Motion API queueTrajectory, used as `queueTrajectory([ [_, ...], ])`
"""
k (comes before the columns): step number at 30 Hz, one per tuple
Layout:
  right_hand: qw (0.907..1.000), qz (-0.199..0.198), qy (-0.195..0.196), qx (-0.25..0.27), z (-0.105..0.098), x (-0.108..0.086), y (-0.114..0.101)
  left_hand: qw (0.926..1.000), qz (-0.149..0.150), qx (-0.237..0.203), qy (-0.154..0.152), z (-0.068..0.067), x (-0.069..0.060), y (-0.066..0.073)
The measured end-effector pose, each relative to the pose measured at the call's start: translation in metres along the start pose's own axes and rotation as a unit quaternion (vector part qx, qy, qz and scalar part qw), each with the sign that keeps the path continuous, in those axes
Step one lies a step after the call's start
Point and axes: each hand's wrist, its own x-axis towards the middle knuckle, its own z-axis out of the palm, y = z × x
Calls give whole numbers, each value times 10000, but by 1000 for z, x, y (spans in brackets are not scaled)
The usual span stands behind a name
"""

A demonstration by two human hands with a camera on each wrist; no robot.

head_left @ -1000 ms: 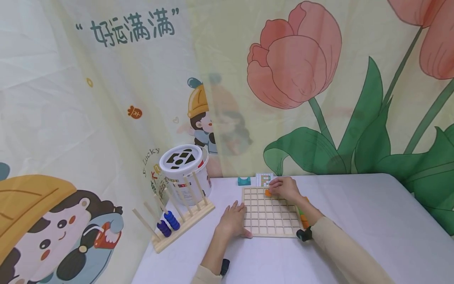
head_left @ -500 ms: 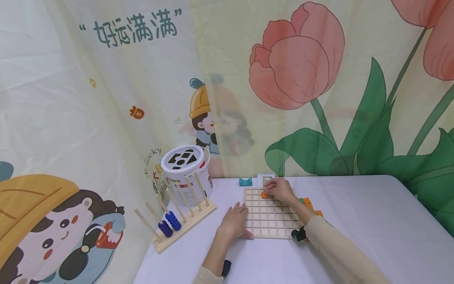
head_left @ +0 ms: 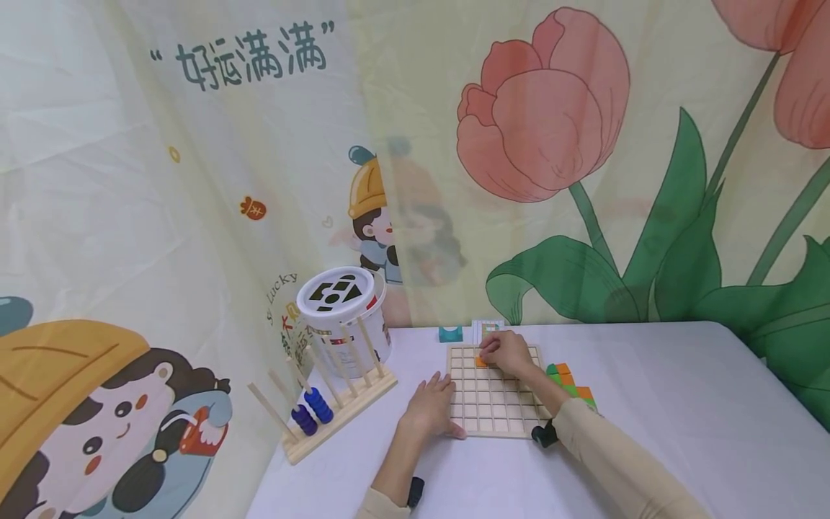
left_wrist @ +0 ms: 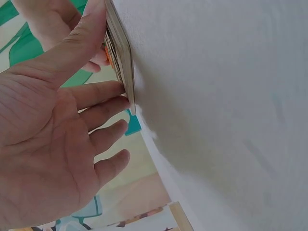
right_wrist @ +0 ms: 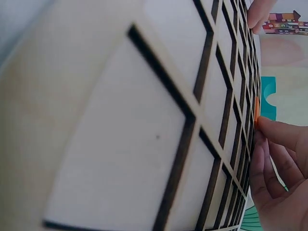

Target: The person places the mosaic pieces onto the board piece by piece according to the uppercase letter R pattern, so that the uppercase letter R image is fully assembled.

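A square wooden grid board (head_left: 496,411) lies on the white table in the head view. My left hand (head_left: 428,407) rests against the board's left edge, thumb by the near corner; in the left wrist view its fingers (left_wrist: 103,91) extend loosely to the board's rim (left_wrist: 124,62). At the board's far side, my right hand (head_left: 509,353) pinches a small orange tile (head_left: 481,362) over the far rows of cells. In the right wrist view the orange tile (right_wrist: 256,109) shows at the fingertips, its lower part hidden by them.
Orange and green tiles (head_left: 570,382) lie right of the board. Beyond it are a teal piece (head_left: 450,334) with a notch and a patterned card (head_left: 478,329). To the left stand a wooden peg rack (head_left: 350,418) with blue beads and a white bucket (head_left: 359,328).
My right hand has shifted slightly left and nearer with the orange tile, uncovering more of the tiles on the right. The left hand stays at the board's edge.
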Motion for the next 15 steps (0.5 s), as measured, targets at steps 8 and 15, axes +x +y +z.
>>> queueTrajectory([
  [8, 9997, 22, -42, 246, -5, -8, -3, 10000, -24, 69, -14, 3, 0, 0],
  [15, 9997, -156, 157, 142, -25, -24, -9, 10000, 32, 23, 3, 2, -1, 1],
])
